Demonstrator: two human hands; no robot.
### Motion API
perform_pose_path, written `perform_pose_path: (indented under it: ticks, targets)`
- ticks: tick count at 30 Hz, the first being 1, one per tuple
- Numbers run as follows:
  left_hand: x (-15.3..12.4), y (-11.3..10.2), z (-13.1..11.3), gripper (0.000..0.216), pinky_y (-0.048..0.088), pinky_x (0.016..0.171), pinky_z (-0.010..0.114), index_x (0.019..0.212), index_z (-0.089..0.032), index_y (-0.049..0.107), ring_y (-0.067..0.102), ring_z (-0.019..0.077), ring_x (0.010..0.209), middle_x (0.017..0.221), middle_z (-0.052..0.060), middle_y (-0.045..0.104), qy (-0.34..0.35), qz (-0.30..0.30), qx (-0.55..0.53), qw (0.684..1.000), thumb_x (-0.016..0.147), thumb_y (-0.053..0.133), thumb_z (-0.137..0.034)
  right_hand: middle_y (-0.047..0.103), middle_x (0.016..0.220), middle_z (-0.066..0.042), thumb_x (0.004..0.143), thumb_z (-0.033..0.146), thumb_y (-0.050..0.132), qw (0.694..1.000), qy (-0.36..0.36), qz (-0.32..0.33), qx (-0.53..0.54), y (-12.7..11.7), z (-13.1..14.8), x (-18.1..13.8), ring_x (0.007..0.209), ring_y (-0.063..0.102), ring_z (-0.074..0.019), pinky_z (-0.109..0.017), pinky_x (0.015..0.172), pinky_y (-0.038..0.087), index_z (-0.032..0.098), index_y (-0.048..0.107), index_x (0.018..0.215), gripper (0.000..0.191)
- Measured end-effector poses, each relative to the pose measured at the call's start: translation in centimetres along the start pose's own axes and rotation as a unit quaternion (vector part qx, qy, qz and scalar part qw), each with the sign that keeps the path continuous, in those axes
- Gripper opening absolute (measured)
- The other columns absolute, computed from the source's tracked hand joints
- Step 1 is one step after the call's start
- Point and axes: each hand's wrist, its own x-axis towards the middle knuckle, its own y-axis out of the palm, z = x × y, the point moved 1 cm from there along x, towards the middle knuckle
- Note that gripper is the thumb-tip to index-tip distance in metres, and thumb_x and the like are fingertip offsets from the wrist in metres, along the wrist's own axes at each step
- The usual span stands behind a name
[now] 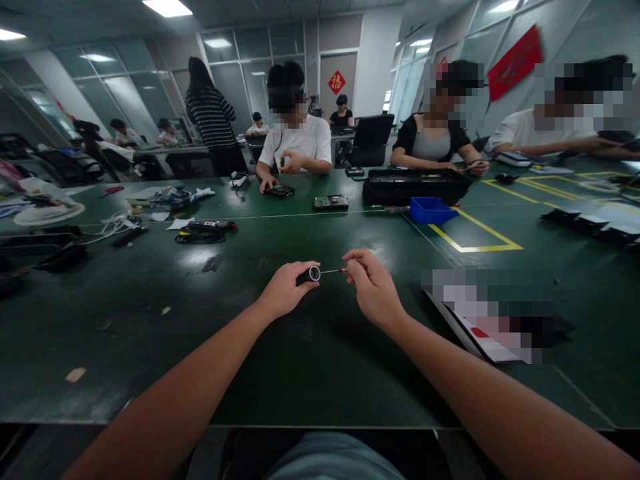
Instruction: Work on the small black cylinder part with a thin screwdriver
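My left hand is closed around a short black screwdriver handle with a silver collar facing right. My right hand pinches a thin metal bit with a red band, its tip at the handle's collar. Both hands hover a little above the dark green table, near its middle.
A blue bin and a long black case stand beyond, by yellow floor-tape lines. Black cables and clutter lie at the left. A flat paper item lies to my right. Other people sit across the table.
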Motion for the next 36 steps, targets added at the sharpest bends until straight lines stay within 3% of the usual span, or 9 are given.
perform_pose_path:
  ticks: [4, 11, 15, 21, 27, 31, 36]
  targets:
    - [-0.1, -0.1, -0.2, 0.04, 0.044, 0.105, 0.043, 0.129, -0.024, 0.064, 0.062, 0.0251, 0.117, 0.124, 0.006, 0.069, -0.004, -0.018, -0.013, 1.0, 0.089, 0.069, -0.025, 0.067, 0.084, -0.003, 0.091, 0.042, 0.06, 0.988, 0.035, -0.041, 0.146, 0.5, -0.9, 0.5, 0.078, 0.064, -0.0186, -0.036, 0.076, 0.052, 0.022, 0.062, 0.096, 0.02]
    - [0.0, -0.4, -0.7, 0.04, 0.034, 0.113, 0.051, 0.132, -0.029, 0.062, 0.059, 0.0244, 0.118, 0.125, 0.005, 0.068, 0.042, -0.033, 0.024, 0.998, 0.092, 0.067, -0.024, 0.06, 0.072, 0.001, 0.087, 0.043, 0.066, 0.927, 0.167, -0.09, 0.325, 0.6, -2.5, 1.6, 0.063, 0.058, -0.0138, -0.035, 0.073, 0.057, 0.022, 0.064, 0.081, 0.022]
    - [0.2, -0.3, -0.4, 0.04, 0.035, 0.111, 0.053, 0.132, -0.026, 0.062, 0.06, 0.0255, 0.114, 0.122, 0.006, 0.069, 0.012, 0.003, 0.04, 0.999, 0.092, 0.066, -0.025, 0.06, 0.073, 0.001, 0.088, 0.041, 0.064, 0.934, 0.189, -0.129, 0.275, 0.3, -3.1, 1.8, 0.063, 0.057, -0.0143, -0.034, 0.069, 0.058, 0.023, 0.062, 0.08, 0.019]
    - [0.3, -0.3, -0.2, 0.039, 0.038, 0.108, 0.049, 0.13, -0.026, 0.064, 0.061, 0.0257, 0.113, 0.119, 0.006, 0.07, -0.016, 0.015, 0.048, 0.999, 0.091, 0.068, -0.025, 0.063, 0.08, -0.001, 0.091, 0.044, 0.058, 0.962, 0.122, -0.146, 0.194, 0.3, -2.7, 1.4, 0.07, 0.06, -0.016, -0.032, 0.068, 0.055, 0.023, 0.061, 0.087, 0.021]
    - [0.3, 0.0, -0.3, 0.038, 0.037, 0.107, 0.048, 0.128, -0.026, 0.064, 0.061, 0.0249, 0.114, 0.119, 0.005, 0.07, -0.008, 0.031, 0.059, 0.998, 0.091, 0.068, -0.025, 0.065, 0.082, -0.003, 0.098, 0.043, 0.049, 0.996, 0.007, -0.08, 0.034, 0.1, -1.1, 0.8, 0.074, 0.062, -0.0184, -0.035, 0.072, 0.051, 0.023, 0.06, 0.095, 0.023]
    - [0.2, 0.2, -0.5, 0.038, 0.037, 0.106, 0.049, 0.129, -0.027, 0.064, 0.06, 0.0257, 0.115, 0.119, 0.005, 0.071, -0.008, 0.05, 0.081, 0.995, 0.092, 0.067, -0.026, 0.066, 0.078, -0.003, 0.1, 0.039, 0.045, 0.995, -0.014, -0.058, -0.082, 0.0, -0.4, 0.5, 0.074, 0.063, -0.0196, -0.035, 0.071, 0.047, 0.023, 0.059, 0.094, 0.021]
    - [0.2, 0.5, -0.4, 0.038, 0.041, 0.104, 0.047, 0.129, -0.026, 0.065, 0.062, 0.0254, 0.112, 0.115, 0.005, 0.071, -0.009, 0.068, 0.068, 0.995, 0.091, 0.068, -0.026, 0.067, 0.077, -0.003, 0.1, 0.036, 0.044, 0.988, -0.029, -0.065, -0.138, -0.2, 0.0, 0.6, 0.072, 0.063, -0.0205, -0.033, 0.069, 0.044, 0.023, 0.057, 0.093, 0.02]
